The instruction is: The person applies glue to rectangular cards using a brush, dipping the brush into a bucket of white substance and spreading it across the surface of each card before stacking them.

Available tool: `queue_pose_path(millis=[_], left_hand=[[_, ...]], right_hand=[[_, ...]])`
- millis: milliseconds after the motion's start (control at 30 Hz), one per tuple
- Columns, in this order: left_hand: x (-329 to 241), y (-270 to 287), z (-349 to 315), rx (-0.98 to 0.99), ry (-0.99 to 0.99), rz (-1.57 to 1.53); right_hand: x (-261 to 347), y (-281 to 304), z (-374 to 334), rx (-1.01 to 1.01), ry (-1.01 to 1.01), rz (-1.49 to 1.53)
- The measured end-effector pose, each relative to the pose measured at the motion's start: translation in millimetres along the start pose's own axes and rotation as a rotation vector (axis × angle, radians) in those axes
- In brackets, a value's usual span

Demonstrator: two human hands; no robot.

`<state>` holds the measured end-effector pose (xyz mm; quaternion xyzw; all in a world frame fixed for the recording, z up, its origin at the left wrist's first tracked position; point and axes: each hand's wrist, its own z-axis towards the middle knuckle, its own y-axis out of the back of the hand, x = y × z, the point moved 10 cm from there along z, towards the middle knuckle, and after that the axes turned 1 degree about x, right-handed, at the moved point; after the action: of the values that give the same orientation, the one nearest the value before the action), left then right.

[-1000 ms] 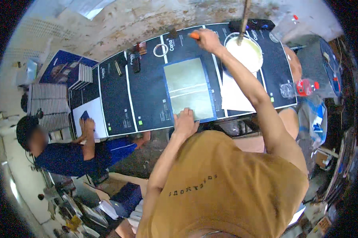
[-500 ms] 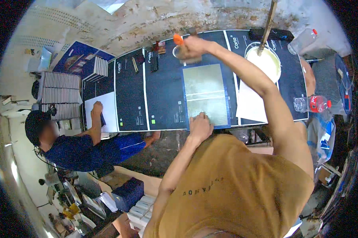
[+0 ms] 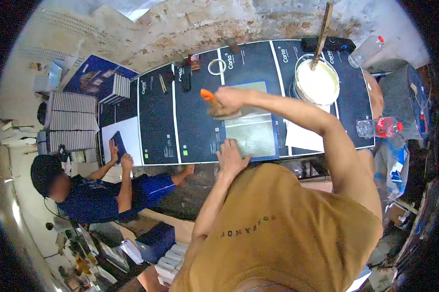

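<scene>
In front of me on the table lies a blue-edged cover sheet (image 3: 276,141) with shiny greyish-green panels (image 3: 248,134), crossed by pale bands. My right hand (image 3: 231,100) is closed round a brush with an orange handle end (image 3: 207,95). It is over the sheet's left edge, about midway along; the bristles are blurred. My left hand (image 3: 233,158) rests with fingers spread on the near left corner of the sheet. To the right stands a tub of creamy white paste (image 3: 317,80), a wooden stick (image 3: 322,36) upright in it.
White paper (image 3: 304,136) lies beside the tub. A pale ring (image 3: 217,67) is at the back. Bottles, one red-labelled (image 3: 387,127), stand right. At the left end a co-worker (image 3: 90,194) handles a dark blue piece (image 3: 116,148) near stacked books (image 3: 73,121).
My right hand and brush have come nearer and slightly left, from the far side of the sheet. My left hand has shifted slightly left. The co-worker now has both hands at the blue piece.
</scene>
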<state>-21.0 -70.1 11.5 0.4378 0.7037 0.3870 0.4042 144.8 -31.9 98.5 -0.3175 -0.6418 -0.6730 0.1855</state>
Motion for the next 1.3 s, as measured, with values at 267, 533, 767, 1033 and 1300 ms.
queue_pose_path(millis=[267,533,767,1033,1300], left_hand=[[-5.5,-1.9,-1.5,0.081,0.079,-0.055],[-5.4,-7.4,7.4,0.04,-0.006,0.045],[-3.3,-6.6,2.7,0.101,0.046,0.012],[-0.4,-5.9,-3.3,0.096,0.074,-0.048],[-4.0,-4.3,1.7,0.069,-0.005,0.013]], right_hand=[[-48.9,8.0,-108.3,0.218,-0.224,-0.268],[-8.3,6.5,-55.0,-0.188,-0.029,-0.038],[-23.4,-41.3,-39.0,0.081,-0.15,-0.12],[-46.6,4.9,-111.0,0.235,-0.326,-0.366],[-45.0,-35.3,-92.5,-0.905,-0.456,0.037]])
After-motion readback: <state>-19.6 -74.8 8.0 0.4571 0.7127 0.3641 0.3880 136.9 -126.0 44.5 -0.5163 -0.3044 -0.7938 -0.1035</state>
